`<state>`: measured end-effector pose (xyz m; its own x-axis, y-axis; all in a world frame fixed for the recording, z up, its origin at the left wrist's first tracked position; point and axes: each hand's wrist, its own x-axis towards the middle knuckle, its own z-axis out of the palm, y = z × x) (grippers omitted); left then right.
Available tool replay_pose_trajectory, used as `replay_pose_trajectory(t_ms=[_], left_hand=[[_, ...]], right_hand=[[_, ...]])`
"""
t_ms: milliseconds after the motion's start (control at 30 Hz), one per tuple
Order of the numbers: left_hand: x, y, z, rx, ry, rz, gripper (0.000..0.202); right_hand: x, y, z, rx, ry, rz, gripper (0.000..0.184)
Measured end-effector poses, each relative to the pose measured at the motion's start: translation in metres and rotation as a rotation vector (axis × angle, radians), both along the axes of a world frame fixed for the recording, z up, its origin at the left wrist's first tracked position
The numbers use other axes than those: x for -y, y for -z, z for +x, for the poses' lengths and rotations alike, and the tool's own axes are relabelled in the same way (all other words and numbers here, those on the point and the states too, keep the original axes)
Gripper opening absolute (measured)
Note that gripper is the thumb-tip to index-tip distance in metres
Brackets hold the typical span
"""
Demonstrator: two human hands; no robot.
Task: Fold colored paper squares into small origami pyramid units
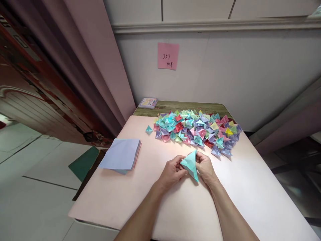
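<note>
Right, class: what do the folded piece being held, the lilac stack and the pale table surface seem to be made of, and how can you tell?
Folded piece: matt paper, judging by its sharp creases and flat facets.
Lilac stack: probably matt paper, given the thin layers at its edge.
Pale table surface: smooth, perhaps plastic; its even look leaves this open.

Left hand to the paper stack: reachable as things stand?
Likely yes: nothing visible blocks the tabletop between the left hand and the paper stack, but that hand holds the turquoise folded paper.
</note>
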<state>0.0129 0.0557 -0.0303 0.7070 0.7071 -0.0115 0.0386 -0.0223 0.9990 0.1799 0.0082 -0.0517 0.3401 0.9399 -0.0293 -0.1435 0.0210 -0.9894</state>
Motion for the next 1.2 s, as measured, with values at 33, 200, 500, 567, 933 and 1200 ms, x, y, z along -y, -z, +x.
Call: replay_pose_trajectory(t_ms=[33,200,500,567,933,1200], left_hand=[[0.001,0.000,0.000,-0.009,-0.002,0.049,0.043],[0.003,0.006,0.002,-0.055,-0.035,0.211,0.044],[0.002,0.004,0.002,-0.126,0.008,0.465,0.039],[0.002,0.003,0.001,-0.141,0.006,0.511,0.038],[0.002,0.001,-0.002,-0.110,-0.058,0.427,0.024],[0.001,0.009,0.005,0.041,-0.218,-0.231,0.036]], right_hand=[[0.000,-0.001,0.000,-0.015,0.003,-0.006,0.031],[0.000,-0.004,0.000,-0.055,-0.004,-0.055,0.040],[0.003,-0.011,0.003,0.079,-0.060,-0.181,0.062],[0.004,-0.013,0.003,0.090,-0.066,-0.180,0.059],[0.007,-0.019,0.008,-0.008,-0.183,-0.108,0.030],[0.005,-0.015,-0.006,-0.104,-0.195,0.004,0.058]])
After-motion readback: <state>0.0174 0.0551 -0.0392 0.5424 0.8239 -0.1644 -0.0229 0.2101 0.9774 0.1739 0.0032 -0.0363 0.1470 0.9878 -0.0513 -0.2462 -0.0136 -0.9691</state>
